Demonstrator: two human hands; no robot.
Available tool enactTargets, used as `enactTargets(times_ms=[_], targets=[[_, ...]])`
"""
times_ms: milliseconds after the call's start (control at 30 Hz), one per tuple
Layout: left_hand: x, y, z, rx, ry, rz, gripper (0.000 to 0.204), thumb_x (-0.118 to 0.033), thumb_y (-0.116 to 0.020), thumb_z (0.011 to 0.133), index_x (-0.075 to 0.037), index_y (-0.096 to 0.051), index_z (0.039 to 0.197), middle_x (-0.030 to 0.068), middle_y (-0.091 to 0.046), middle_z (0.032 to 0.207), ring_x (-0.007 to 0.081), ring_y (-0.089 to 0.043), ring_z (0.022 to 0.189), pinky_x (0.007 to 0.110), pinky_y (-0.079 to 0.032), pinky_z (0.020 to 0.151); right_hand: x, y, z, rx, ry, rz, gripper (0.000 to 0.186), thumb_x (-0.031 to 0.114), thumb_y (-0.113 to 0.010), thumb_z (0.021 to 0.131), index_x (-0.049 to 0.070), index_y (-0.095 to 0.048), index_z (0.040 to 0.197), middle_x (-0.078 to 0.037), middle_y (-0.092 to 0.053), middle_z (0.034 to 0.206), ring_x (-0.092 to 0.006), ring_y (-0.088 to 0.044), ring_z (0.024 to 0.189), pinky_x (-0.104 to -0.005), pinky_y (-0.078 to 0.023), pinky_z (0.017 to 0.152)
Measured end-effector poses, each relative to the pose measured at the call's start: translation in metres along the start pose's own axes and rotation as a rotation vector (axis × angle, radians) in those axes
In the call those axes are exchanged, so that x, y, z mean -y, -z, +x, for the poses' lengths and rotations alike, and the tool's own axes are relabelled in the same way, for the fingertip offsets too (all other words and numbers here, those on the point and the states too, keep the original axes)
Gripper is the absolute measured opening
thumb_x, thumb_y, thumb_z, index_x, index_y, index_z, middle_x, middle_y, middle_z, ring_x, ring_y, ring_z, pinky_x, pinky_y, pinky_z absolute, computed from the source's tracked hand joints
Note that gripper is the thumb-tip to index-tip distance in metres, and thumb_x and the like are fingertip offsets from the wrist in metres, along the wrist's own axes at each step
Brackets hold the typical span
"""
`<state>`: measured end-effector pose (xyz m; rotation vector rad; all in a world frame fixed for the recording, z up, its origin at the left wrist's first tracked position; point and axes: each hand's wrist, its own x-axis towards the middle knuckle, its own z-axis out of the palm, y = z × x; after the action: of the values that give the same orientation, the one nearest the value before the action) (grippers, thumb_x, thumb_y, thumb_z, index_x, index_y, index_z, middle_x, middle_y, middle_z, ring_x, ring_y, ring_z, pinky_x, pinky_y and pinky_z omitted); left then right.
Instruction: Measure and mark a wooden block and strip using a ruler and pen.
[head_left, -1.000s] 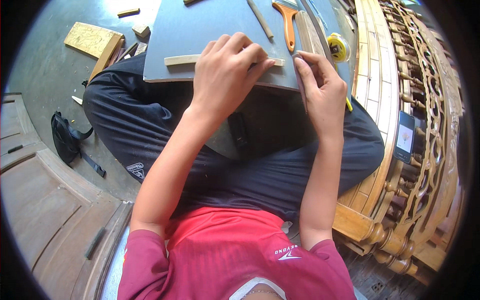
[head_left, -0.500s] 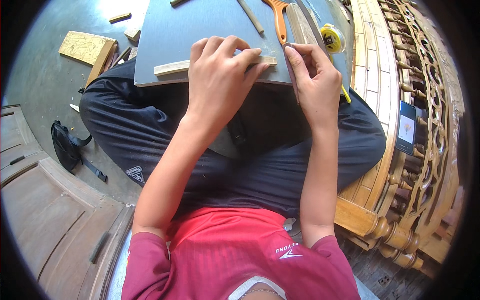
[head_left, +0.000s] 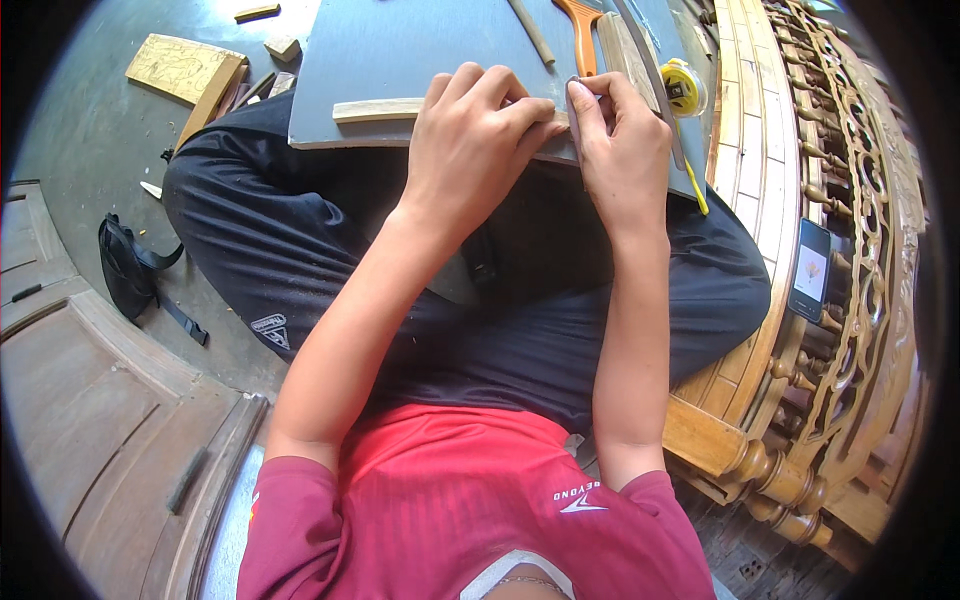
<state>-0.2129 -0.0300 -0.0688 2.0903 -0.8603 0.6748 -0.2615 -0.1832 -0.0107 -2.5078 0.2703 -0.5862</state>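
Observation:
A pale, squared wooden strip lies along the near edge of a grey board in front of me. My left hand is closed around its right part, thumb and fingers pinching near that end. My right hand pinches a thin, dark, flat piece held upright at the strip's right end. Its material cannot be made out, and my fingers hide much of it. Just beyond my right hand lies an orange-handled tool, beside a wooden block.
A yellow tape measure sits right of a long, thin, dark strip on the board. A narrow stick lies farther back. Wood offcuts are on the floor at left. A phone rests by the carved wooden railing.
The board and the things on it appear shifted right and up in view. My right hand has moved closer to my left, bringing the dark piece to the strip's end.

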Motion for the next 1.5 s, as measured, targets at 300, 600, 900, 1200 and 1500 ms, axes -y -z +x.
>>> enactTargets(times_ms=[300, 600, 900, 1200, 1500], targets=[[0.001, 0.0, 0.0, -0.042, -0.036, 0.035, 0.015, -0.034, -0.084, 0.09, -0.022, -0.086, 0.099, -0.0037, -0.068, 0.091, 0.0181, -0.061, 0.087, 0.036, -0.049, 0.081, 0.008, 0.004, -0.007, 0.014, 0.071, -0.135, 0.018, 0.017, -0.067, 0.105, -0.001, -0.068, 0.103, -0.025, -0.075, 0.087, -0.0446, -0.075, 0.086, -0.0506, -0.057, 0.077], [0.006, -0.002, -0.003, -0.051, -0.042, 0.041, 0.016, -0.036, -0.083, 0.09, -0.023, -0.085, 0.099, -0.0038, -0.067, 0.09, 0.0181, -0.061, 0.086, 0.036, -0.048, 0.08, 0.01, 0.004, -0.01, 0.025, 0.11, -0.161, 0.017, 0.017, -0.067, 0.104, 0.0, -0.067, 0.101, -0.025, -0.075, 0.09, -0.0463, -0.073, 0.087, -0.0529, -0.057, 0.076], [0.001, -0.001, -0.002, -0.063, -0.024, 0.016, 0.012, -0.033, -0.083, 0.089, -0.022, -0.083, 0.095, -0.0042, -0.067, 0.089, 0.0192, -0.061, 0.088, 0.036, -0.047, 0.082, 0.008, -0.001, 0.001, 0.007, 0.199, -0.284, 0.015, 0.016, -0.066, 0.105, 0.001, -0.067, 0.102, -0.022, -0.076, 0.094, -0.0437, -0.074, 0.09, -0.0526, -0.057, 0.078], [0.003, -0.001, -0.002, -0.057, -0.027, 0.021, 0.012, -0.033, -0.083, 0.089, -0.023, -0.083, 0.095, -0.0047, -0.067, 0.09, 0.019, -0.062, 0.089, 0.037, -0.048, 0.083, 0.004, -0.005, 0.009, 0.017, 0.218, -0.304, 0.015, 0.015, -0.064, 0.106, 0.001, -0.065, 0.102, -0.023, -0.077, 0.095, -0.0439, -0.074, 0.091, -0.0519, -0.058, 0.079], [0.003, -0.002, -0.001, -0.05, -0.041, 0.021, 0.012, -0.032, -0.083, 0.09, -0.022, -0.084, 0.097, -0.004, -0.067, 0.089, 0.0192, -0.061, 0.089, 0.037, -0.049, 0.084, 0.007, -0.003, -0.001, -0.001, 0.211, -0.293, 0.015, 0.016, -0.064, 0.106, 0.001, -0.065, 0.102, -0.022, -0.077, 0.093, -0.0438, -0.074, 0.088, -0.0514, -0.058, 0.077]])
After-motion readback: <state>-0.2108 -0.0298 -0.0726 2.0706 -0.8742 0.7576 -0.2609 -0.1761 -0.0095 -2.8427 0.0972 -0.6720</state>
